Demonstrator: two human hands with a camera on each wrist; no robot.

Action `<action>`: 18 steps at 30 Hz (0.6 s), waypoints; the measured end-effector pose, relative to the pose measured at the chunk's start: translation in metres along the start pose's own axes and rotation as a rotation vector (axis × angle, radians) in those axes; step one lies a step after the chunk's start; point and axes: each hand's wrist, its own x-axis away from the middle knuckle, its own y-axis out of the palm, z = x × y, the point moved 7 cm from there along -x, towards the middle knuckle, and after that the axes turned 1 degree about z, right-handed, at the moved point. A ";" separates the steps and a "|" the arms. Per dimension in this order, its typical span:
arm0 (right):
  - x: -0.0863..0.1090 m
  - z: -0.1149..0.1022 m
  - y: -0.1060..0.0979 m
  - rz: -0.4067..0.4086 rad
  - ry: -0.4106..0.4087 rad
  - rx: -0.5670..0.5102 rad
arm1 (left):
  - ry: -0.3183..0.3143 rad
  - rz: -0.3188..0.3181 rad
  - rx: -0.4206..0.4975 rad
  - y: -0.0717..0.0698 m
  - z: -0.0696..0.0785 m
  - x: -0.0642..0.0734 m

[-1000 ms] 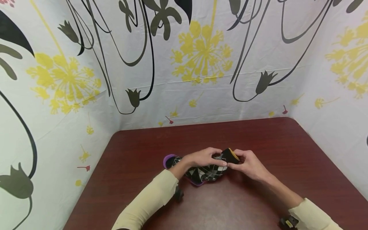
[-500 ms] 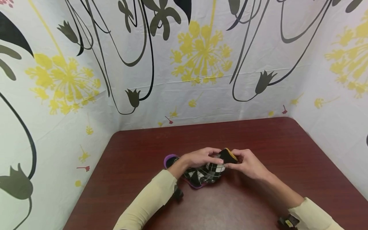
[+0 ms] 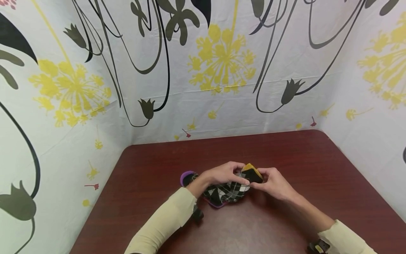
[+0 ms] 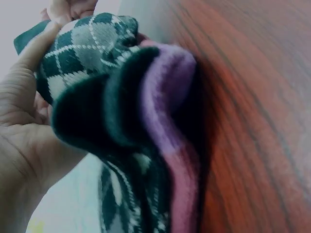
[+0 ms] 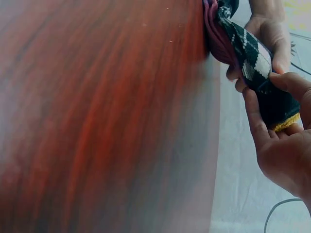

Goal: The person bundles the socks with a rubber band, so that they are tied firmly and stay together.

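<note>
Dark argyle socks, bunched together with purple and pink parts, lie across both hands over the table. My left hand grips their checked middle from the far side, thumb toward me. In the left wrist view, folded layers of the sock fabric hang beside the palm, with a purple band next to them. My right hand pinches the dark end with a yellow edge. The right wrist view shows the thumb and fingers on either side of that dark end. The socks' far layers are partly hidden by the left hand.
The dark red wooden table has rounded far corners. White cloth printed with yellow and grey flowers hangs behind it and along both sides. A small black device sits under the left wrist, another black device at the right wrist.
The yellow-edged end in my right hand has tilted, so more yellow faces up. Both hands have shifted only slightly, and the left hand keeps its grip on the socks.
</note>
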 end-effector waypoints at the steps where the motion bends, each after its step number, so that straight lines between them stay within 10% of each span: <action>1: 0.001 0.002 0.001 0.001 0.010 -0.002 | 0.008 0.008 -0.030 0.000 0.001 -0.001; 9: 0.004 0.013 0.004 -0.001 0.097 -0.103 | 0.062 0.114 -0.120 0.003 0.012 -0.002; 18: 0.002 0.013 0.001 -0.055 0.107 -0.167 | -0.025 0.048 0.006 -0.005 0.000 0.005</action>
